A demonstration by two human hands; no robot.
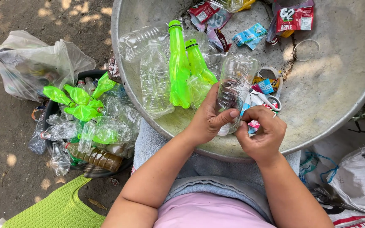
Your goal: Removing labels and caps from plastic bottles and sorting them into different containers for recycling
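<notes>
Over the rim of the metal basin (339,97): clear bottle (233,84) gripped in left hand (208,120), right hand (260,133) pinching at its label. Label-stripping under way, apparently; next, a steady peel.

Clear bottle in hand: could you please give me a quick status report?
Left hand grips clear bottle over metal basin. Right hand pinches at its lower end. Scissors lie just behind.

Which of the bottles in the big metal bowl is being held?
The clear bottle at the bowl's near rim; both hands grip its lower end, while the others lie loose.
</notes>
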